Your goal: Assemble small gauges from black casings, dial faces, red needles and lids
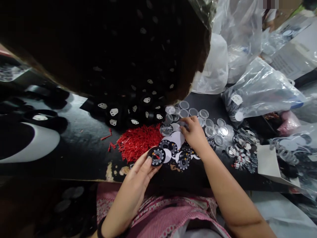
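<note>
My left hand (145, 168) is closed around a round black gauge (158, 156) with a printed dial face and a red pointer on it. My right hand (192, 130) reaches over the dial discs at the edge of the clear round covers (203, 114); its fingertips are bent down, and what they pinch, if anything, is hard to make out. Between the hands lie black printed dial discs (184, 161) and white discs (177, 138), overlapping. A heap of red pointers (138, 140) spreads on the dark table just left of the discs.
A large bag (119, 43) of black round housings looms over the back, several spilling out behind the pointers. To the right are a pile of small metal parts (245, 148), a white box (268, 162) and clear plastic bags (264, 86). A white curved object (47, 142) stands left.
</note>
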A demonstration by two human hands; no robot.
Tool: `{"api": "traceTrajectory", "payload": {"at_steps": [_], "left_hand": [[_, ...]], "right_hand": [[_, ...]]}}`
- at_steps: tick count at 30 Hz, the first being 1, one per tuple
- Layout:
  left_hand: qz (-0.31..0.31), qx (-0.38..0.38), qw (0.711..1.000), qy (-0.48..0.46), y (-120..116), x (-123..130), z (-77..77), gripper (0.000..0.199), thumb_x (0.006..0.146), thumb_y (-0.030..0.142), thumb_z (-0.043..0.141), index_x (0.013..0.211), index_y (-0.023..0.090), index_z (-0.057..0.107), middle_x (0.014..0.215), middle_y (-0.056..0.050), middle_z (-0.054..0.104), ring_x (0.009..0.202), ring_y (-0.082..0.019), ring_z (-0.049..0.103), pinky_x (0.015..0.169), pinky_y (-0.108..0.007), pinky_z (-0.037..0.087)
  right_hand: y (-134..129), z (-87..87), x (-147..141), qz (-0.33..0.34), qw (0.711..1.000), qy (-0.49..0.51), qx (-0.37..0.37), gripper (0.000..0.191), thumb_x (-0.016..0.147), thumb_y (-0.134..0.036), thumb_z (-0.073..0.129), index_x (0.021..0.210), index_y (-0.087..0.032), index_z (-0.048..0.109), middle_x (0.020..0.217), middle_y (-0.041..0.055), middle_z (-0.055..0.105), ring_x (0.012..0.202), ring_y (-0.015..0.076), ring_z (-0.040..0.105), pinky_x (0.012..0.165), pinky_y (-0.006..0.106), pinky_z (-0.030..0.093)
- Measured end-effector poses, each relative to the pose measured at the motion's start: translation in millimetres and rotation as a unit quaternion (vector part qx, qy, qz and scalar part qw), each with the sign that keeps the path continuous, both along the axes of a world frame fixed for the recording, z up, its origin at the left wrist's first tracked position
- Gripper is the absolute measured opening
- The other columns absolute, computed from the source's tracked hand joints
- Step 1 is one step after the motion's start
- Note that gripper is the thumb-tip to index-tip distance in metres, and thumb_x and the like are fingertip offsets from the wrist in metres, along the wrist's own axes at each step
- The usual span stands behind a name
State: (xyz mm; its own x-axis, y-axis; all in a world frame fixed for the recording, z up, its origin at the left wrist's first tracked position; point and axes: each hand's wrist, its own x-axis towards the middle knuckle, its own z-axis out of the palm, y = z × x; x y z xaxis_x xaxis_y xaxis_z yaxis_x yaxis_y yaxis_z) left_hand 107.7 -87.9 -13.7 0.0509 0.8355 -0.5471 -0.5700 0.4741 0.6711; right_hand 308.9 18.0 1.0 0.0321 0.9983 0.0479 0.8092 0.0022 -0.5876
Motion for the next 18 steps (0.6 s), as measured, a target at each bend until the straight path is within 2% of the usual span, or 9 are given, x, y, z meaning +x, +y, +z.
{"api": "traceTrajectory", "payload": {"at_steps": [2, 4, 7, 10, 13, 15, 18], "left_hand": [[0.001, 0.003, 1.0, -0.025, 4, -1, 1.7, 0.032, 0.083, 0.04, 0.073, 0.108, 0.019, 0.073, 0.118, -0.009, 0.074, 0.113, -0.026, 0.068, 0.101, -0.04, 0.054], [-0.012, 0.002, 0.998, -0.058, 7, -2, 3.1, 0.03, 0.087, 0.041, 0.069, 0.104, 0.018, 0.074, 0.116, -0.01, 0.074, 0.11, -0.026, 0.069, 0.1, -0.041, 0.054], [-0.039, 0.009, 0.995, -0.09, 11, 0, 4.9, 0.035, 0.09, 0.048, 0.062, 0.106, 0.018, 0.074, 0.117, -0.011, 0.074, 0.111, -0.026, 0.068, 0.099, -0.041, 0.054], [-0.034, 0.032, 0.999, -0.027, 12, 2, 5.4, 0.035, 0.085, 0.048, 0.068, 0.109, 0.022, 0.073, 0.12, -0.009, 0.073, 0.115, -0.027, 0.066, 0.099, -0.04, 0.053], [-0.055, 0.076, 0.992, 0.088, 7, -1, 5.0, 0.04, 0.082, 0.044, 0.073, 0.118, 0.027, 0.07, 0.127, -0.005, 0.07, 0.121, -0.027, 0.063, 0.104, -0.039, 0.05], [-0.084, 0.121, 0.975, 0.167, 1, -2, 5.8, 0.04, 0.084, 0.043, 0.07, 0.121, 0.027, 0.07, 0.128, -0.004, 0.069, 0.123, -0.026, 0.061, 0.107, -0.038, 0.046], [-0.111, 0.168, 0.95, 0.238, -6, 0, 10.0, 0.035, 0.087, 0.039, 0.066, 0.12, 0.028, 0.07, 0.127, -0.003, 0.07, 0.124, -0.025, 0.06, 0.107, -0.036, 0.046]], "right_hand": [[-8, 6.0, -1, -0.01, 0.998, 0.07, 0.005, 0.02, 0.087, -0.02, 0.059, 0.104, -0.019, 0.069, 0.105, 0.0071, 0.059, 0.083, 0.0183, 0.06, 0.084, 0.037, 0.051], [-21, 13.9, -9, 0.009, 0.987, 0.157, -0.001, 0.02, 0.089, -0.022, 0.06, 0.105, -0.021, 0.07, 0.099, 0.0045, 0.063, 0.083, 0.0171, 0.061, 0.082, 0.035, 0.051], [-46, 23.3, -31, 0.116, 0.964, 0.237, -0.021, 0.026, 0.092, -0.022, 0.059, 0.115, -0.024, 0.07, 0.099, 0.0033, 0.065, 0.091, 0.016, 0.062, 0.087, 0.033, 0.051], [-64, 27.6, -51, 0.18, 0.965, 0.191, 0.006, 0.03, 0.094, -0.018, 0.056, 0.121, -0.022, 0.069, 0.108, 0.0067, 0.059, 0.1, 0.0159, 0.059, 0.093, 0.032, 0.048], [-69, 32.2, -56, 0.18, 0.97, 0.161, 0.003, 0.025, 0.097, -0.025, 0.054, 0.116, -0.022, 0.07, 0.113, 0.0073, 0.057, 0.102, 0.0155, 0.058, 0.091, 0.029, 0.047], [-67, 36.1, -57, 0.163, 0.977, 0.135, -0.014, 0.026, 0.1, -0.035, 0.05, 0.1, -0.019, 0.071, 0.096, 0.004, 0.061, 0.089, 0.0144, 0.059, 0.082, 0.028, 0.046], [-65, 38.7, -62, 0.139, 0.989, 0.049, 0.002, 0.044, 0.104, -0.043, 0.036, 0.075, -0.019, 0.059, 0.068, -0.0009, 0.055, 0.066, 0.0133, 0.051, 0.071, 0.028, 0.038]]}}
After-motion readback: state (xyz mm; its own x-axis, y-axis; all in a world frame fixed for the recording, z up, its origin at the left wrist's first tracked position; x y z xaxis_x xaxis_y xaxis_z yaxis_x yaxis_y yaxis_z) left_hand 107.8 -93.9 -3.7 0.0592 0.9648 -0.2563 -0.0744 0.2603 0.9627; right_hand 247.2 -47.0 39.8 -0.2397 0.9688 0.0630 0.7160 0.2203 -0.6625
